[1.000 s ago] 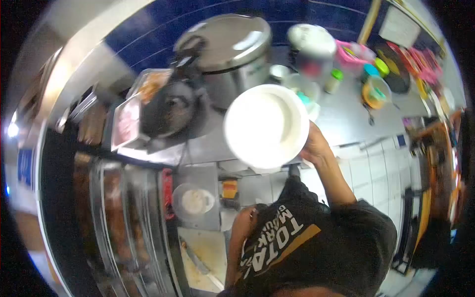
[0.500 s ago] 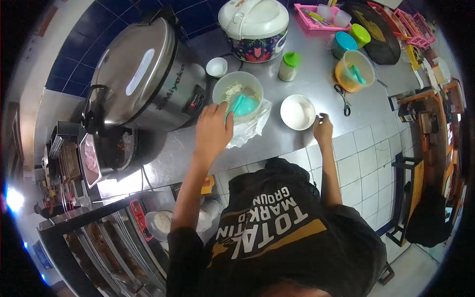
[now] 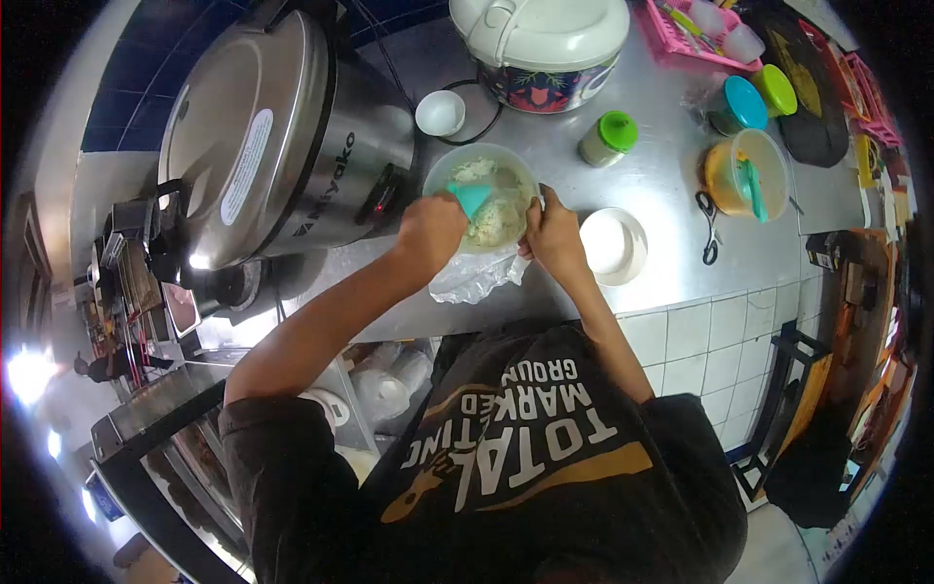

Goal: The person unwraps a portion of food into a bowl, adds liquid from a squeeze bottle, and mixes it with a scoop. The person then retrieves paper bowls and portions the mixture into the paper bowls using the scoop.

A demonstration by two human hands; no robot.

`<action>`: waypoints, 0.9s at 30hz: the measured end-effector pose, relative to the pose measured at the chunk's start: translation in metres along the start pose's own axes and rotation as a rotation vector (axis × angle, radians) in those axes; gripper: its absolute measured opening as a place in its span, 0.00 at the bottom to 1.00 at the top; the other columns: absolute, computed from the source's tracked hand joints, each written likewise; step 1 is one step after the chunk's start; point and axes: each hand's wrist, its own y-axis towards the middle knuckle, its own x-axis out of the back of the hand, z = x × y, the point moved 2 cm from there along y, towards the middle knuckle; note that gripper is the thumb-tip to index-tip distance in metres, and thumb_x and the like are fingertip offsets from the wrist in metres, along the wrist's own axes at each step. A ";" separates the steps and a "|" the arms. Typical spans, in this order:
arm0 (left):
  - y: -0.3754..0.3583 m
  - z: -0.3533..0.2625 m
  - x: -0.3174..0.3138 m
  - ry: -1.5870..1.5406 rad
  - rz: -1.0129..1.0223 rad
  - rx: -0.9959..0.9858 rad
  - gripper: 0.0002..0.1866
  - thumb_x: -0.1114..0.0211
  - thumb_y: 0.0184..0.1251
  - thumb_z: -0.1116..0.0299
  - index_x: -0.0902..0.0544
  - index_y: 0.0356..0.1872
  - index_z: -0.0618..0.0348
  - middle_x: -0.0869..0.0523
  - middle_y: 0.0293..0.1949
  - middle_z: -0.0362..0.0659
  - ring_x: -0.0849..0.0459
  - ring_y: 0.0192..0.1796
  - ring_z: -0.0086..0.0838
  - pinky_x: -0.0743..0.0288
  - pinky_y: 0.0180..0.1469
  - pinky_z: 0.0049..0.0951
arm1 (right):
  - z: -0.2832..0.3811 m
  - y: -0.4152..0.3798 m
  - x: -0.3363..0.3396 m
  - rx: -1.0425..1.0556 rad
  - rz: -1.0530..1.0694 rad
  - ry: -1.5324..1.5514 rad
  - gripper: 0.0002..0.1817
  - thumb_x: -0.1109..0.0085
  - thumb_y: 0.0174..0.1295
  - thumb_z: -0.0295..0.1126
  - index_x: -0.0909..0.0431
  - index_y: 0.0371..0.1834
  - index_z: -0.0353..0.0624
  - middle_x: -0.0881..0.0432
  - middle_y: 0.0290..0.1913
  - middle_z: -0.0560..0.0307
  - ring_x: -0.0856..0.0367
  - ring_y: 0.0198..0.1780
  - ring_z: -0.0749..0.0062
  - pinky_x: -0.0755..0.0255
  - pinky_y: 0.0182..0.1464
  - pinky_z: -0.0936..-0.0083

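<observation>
My left hand point(image 3: 431, 230) is closed around the handle of a turquoise scoop point(image 3: 471, 200), whose head is inside a translucent tub point(image 3: 533, 185). Pale, crumbly food point(image 3: 494, 222) lies in that tub. On the tub's right rim, my right hand point(image 3: 553, 232) pinches the edge between thumb and fingers. Crumpled clear plastic point(image 3: 475, 278) sticks out from under the tub's near side. Just right of my right hand stands a white round bowl point(image 3: 614, 246). A small white cup point(image 3: 441, 114) sits behind the tub.
A large steel cooker point(image 3: 341, 165) stands at left, a white-lidded rice cooker point(image 3: 550, 39) at the back. To the right are a green-capped jar point(image 3: 608, 139), black scissors point(image 3: 710, 229), a tub of orange food point(image 3: 725, 173), blue and green cups, and a pink basket point(image 3: 696, 39).
My right hand has moved left from beside the white bowl and taken hold of the tub's rim. My left hand now grips the scoop in a fist. The view has shifted closer.
</observation>
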 end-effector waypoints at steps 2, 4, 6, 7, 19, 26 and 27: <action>-0.002 0.009 -0.001 -0.194 0.015 -0.008 0.13 0.37 0.55 0.74 0.19 0.41 0.72 0.13 0.33 0.57 0.10 0.37 0.46 0.16 0.38 0.40 | 0.001 -0.001 0.001 0.015 -0.004 0.080 0.22 0.58 0.76 0.33 0.34 0.64 0.25 0.19 0.19 0.48 0.16 0.18 0.66 0.21 0.21 0.72; -0.002 0.010 -0.004 -0.388 0.029 -0.011 0.13 0.36 0.55 0.75 0.19 0.40 0.72 0.13 0.33 0.59 0.11 0.37 0.50 0.16 0.40 0.42 | 0.007 -0.004 0.003 -0.006 0.020 0.098 0.23 0.58 0.77 0.34 0.34 0.65 0.26 0.19 0.19 0.48 0.16 0.18 0.66 0.21 0.21 0.72; 0.005 0.000 -0.005 -0.596 0.051 0.016 0.10 0.37 0.57 0.75 0.19 0.38 0.73 0.15 0.32 0.63 0.13 0.40 0.57 0.19 0.45 0.48 | 0.008 -0.001 0.004 -0.029 0.032 0.116 0.23 0.58 0.77 0.34 0.34 0.66 0.27 0.19 0.19 0.49 0.16 0.18 0.66 0.21 0.21 0.72; 0.009 -0.005 -0.003 -0.606 0.059 0.012 0.10 0.37 0.57 0.75 0.19 0.38 0.73 0.15 0.32 0.63 0.13 0.40 0.57 0.19 0.45 0.48 | 0.007 -0.001 0.004 -0.038 0.057 0.148 0.23 0.58 0.77 0.35 0.35 0.67 0.28 0.19 0.19 0.48 0.16 0.19 0.67 0.20 0.21 0.72; -0.016 0.044 -0.034 -1.004 -0.253 0.022 0.12 0.37 0.66 0.69 0.17 0.46 0.65 0.13 0.39 0.56 0.13 0.44 0.51 0.22 0.45 0.40 | -0.008 -0.015 0.023 0.012 0.045 0.135 0.23 0.55 0.77 0.39 0.30 0.66 0.33 0.19 0.21 0.53 0.17 0.23 0.74 0.21 0.28 0.74; -0.053 0.022 0.027 -1.209 -0.303 -0.002 0.13 0.37 0.68 0.70 0.19 0.51 0.64 0.13 0.39 0.53 0.14 0.41 0.35 0.24 0.44 0.33 | -0.066 -0.076 0.113 -0.035 -0.792 -0.670 0.17 0.42 0.67 0.39 0.19 0.45 0.32 0.16 0.31 0.38 0.15 0.32 0.45 0.22 0.38 0.56; -0.051 0.005 0.035 -1.223 -0.267 0.012 0.14 0.37 0.70 0.70 0.19 0.52 0.65 0.12 0.43 0.50 0.15 0.44 0.29 0.23 0.47 0.32 | -0.077 -0.080 0.117 -0.060 -0.815 -0.673 0.17 0.42 0.67 0.39 0.19 0.45 0.32 0.16 0.31 0.38 0.15 0.32 0.45 0.22 0.38 0.56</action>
